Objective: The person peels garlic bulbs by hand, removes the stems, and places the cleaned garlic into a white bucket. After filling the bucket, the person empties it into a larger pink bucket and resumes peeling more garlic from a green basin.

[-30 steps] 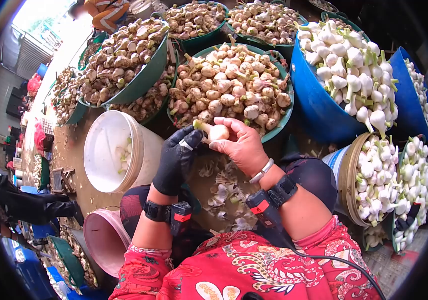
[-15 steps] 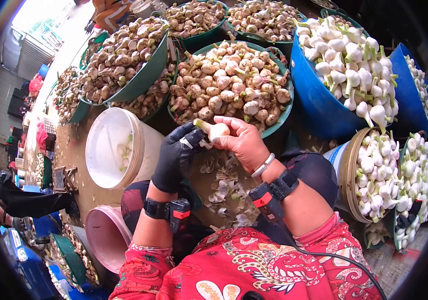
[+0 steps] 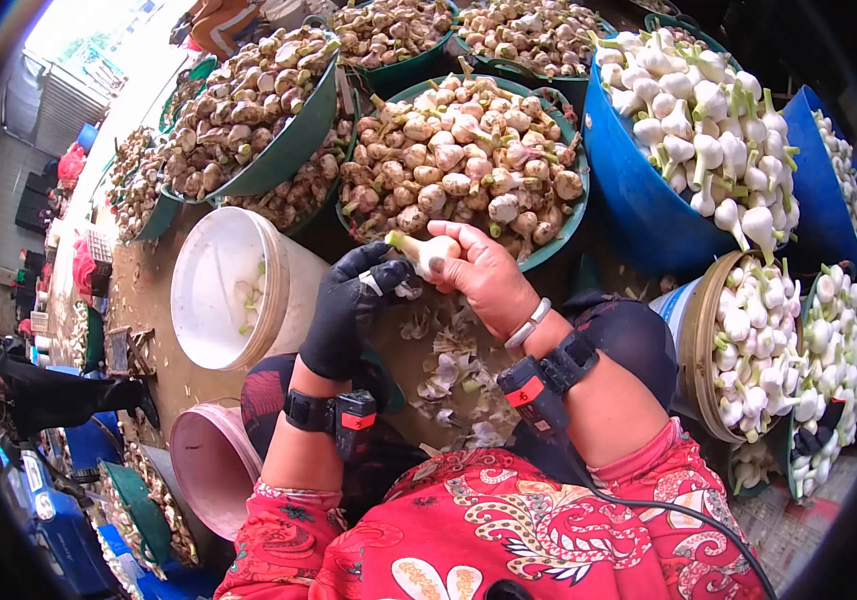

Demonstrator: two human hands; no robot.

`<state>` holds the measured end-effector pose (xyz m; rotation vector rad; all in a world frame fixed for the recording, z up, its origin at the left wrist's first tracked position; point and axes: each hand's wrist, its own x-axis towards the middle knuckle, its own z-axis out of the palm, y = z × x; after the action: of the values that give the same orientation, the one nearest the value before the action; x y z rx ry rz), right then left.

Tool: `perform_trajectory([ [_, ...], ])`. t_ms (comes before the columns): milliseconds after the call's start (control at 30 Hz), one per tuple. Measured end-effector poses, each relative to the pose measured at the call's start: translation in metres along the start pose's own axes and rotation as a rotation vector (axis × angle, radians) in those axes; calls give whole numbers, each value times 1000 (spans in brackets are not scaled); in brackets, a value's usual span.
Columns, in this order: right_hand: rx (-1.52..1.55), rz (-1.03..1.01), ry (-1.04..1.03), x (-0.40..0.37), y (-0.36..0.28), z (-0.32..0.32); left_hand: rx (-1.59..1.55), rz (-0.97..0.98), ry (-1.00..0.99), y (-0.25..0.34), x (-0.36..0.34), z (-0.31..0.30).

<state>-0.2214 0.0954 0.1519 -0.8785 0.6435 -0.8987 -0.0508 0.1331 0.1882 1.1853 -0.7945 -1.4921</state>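
Both hands meet over the floor, in front of a green tub of garlic. A garlic bulb (image 3: 429, 252) with a short green stem points left, pinched between the thumb and fingers of my bare right hand (image 3: 497, 285). My left hand (image 3: 347, 315), in a black glove, is closed at the stem side of the same bulb. Pale loose skin (image 3: 408, 288) shows by its fingertips, which partly hide the bulb's lower side. Peeled-off garlic skins (image 3: 454, 380) lie on the ground below, between the knees.
Ahead stands the green tub (image 3: 571, 215) of unpeeled garlic. A blue tub (image 3: 617, 190) and a bucket (image 3: 691, 335) at right hold white bulbs. A white bucket (image 3: 289, 270) with a few pieces inside and a pink bucket (image 3: 199, 455) stand left. Another person's dark-clothed leg (image 3: 74, 390) is at far left.
My right thumb has shifted along the bulb, and more of the bulb's pale neck shows. The left glove has turned slightly and dropped a little below the stem.
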Motion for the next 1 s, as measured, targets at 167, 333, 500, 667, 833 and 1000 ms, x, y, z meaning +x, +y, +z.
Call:
perform_trajectory([
  [167, -134, -91, -53, -3, 4, 4, -93, -21, -76, -4, 2, -1],
  [333, 100, 65, -93, -4, 11, 0, 231, -5, 13, 3, -7, -4],
  [500, 341, 400, -289, -9, -2, -3, 849, 415, -28, 1, 2, -21],
  [667, 463, 655, -447, -8, 2, -9, 1107, 654, -8, -9, 1, -15],
  [833, 376, 580, -555, -10, 8, -12, 135, 43, 70, -21, -19, -16],
  [1000, 275, 482, -353, -10, -2, -4, 10, -27, 9, -6, -44, -9],
])
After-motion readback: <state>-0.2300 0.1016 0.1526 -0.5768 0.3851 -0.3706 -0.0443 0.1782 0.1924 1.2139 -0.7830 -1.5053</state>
